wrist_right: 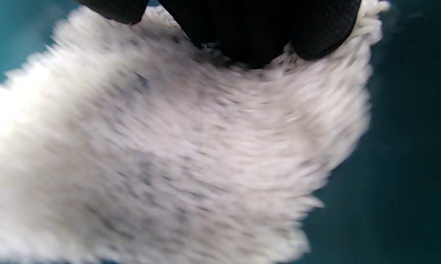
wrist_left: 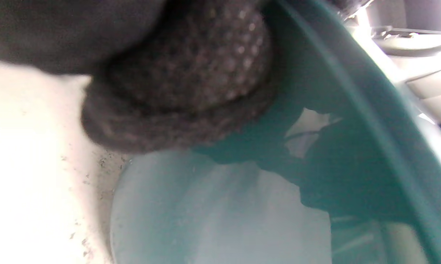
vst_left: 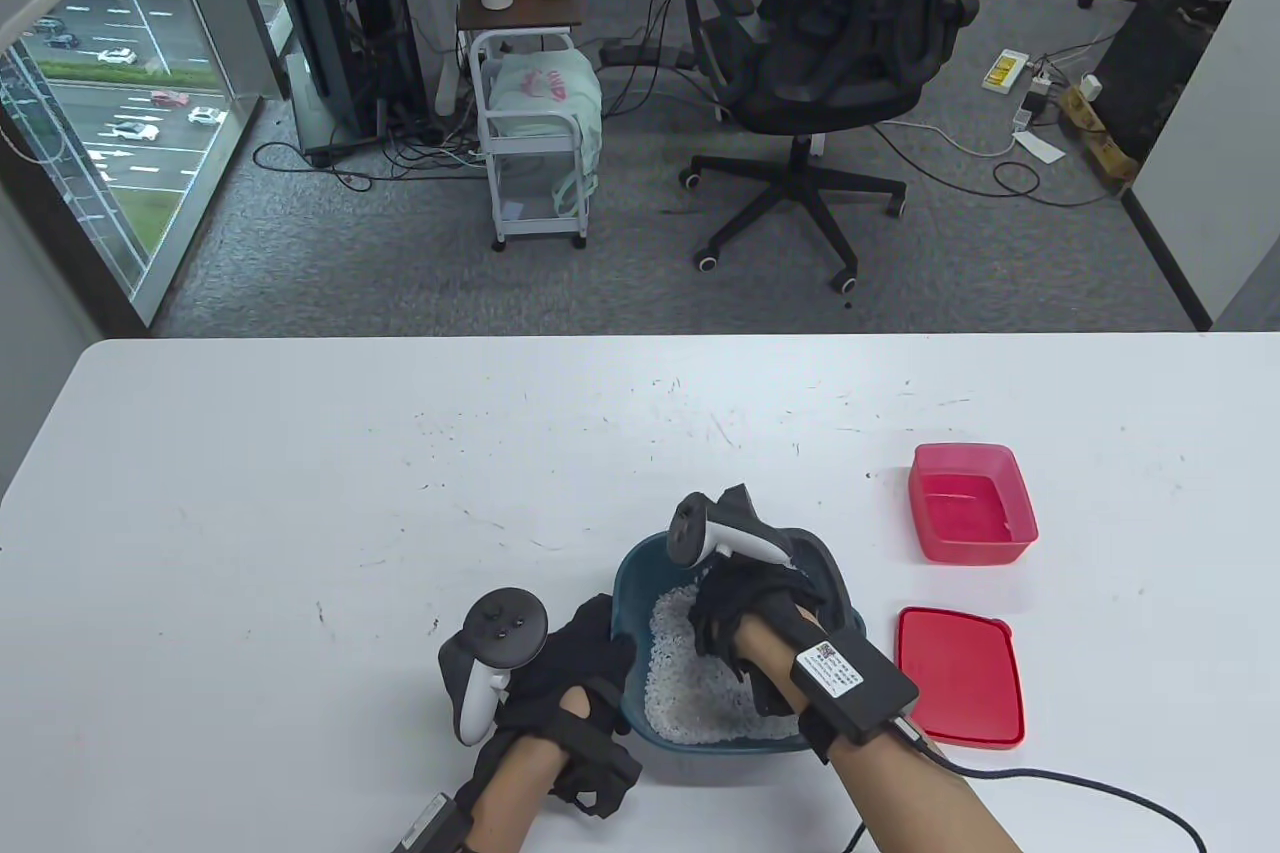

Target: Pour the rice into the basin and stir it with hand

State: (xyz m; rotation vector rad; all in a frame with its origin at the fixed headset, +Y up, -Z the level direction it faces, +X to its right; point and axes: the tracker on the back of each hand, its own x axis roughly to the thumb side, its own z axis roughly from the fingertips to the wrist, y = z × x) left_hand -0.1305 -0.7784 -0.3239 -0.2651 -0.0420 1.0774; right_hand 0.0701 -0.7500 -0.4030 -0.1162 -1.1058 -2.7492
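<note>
A teal basin (vst_left: 636, 575) stands near the table's front edge, with white rice (vst_left: 690, 698) lying in its bottom. My right hand (vst_left: 738, 615) reaches down into the basin, and its gloved fingertips (wrist_right: 317, 35) dig into the rice (wrist_right: 169, 146), which looks blurred. My left hand (vst_left: 588, 655) is against the basin's left side and holds its rim. In the left wrist view a gloved finger (wrist_left: 191, 84) presses on the outside of the basin wall (wrist_left: 352, 128). The right fingers are partly hidden in the rice.
An empty pink container (vst_left: 972, 515) stands to the right of the basin, and its red lid (vst_left: 958, 675) lies flat in front of it. A cable (vst_left: 1080, 783) trails from my right wrist. An office chair (vst_left: 815, 63) and a cart (vst_left: 535, 133) stand beyond the table's far edge.
</note>
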